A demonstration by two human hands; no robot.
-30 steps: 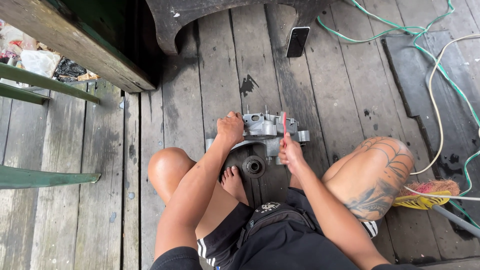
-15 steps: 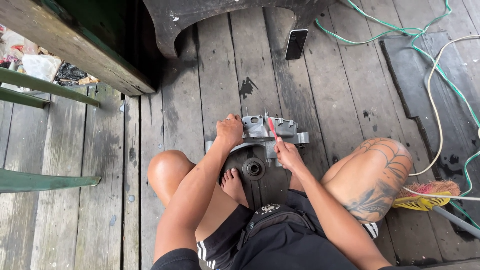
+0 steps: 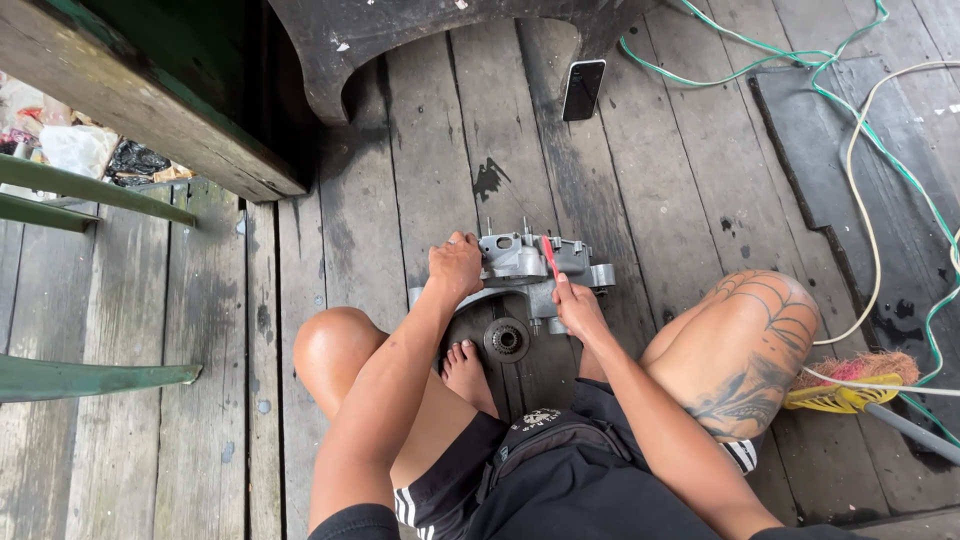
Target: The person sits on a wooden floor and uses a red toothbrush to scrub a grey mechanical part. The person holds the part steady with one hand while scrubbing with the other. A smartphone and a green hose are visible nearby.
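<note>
the grey metal engine casing (image 3: 535,265) stands on the wooden plank floor (image 3: 400,150) between the person's bent knees, just beyond the bare foot (image 3: 466,368). the left hand (image 3: 455,265) is clamped over the casing's left end, fingers curled down on its top edge, so the body of the casing runs out to the right of that grip. the right hand (image 3: 577,305) sits at the casing's near right side, closed around the lower end of a red-handled brush (image 3: 549,256); the handle rises up and slightly left out of the fist, and its upper end lies against the top of the casing, whether bristles touch the metal cannot be told. a round gear (image 3: 506,338) lies on the floor just below the casing, between the two forearms. a black phone (image 3: 582,89) lies well apart on the planks ahead, green and white cords (image 3: 860,110) trail at the right, and a yellow broom (image 3: 850,385) rests beside the tattooed right knee.
</note>
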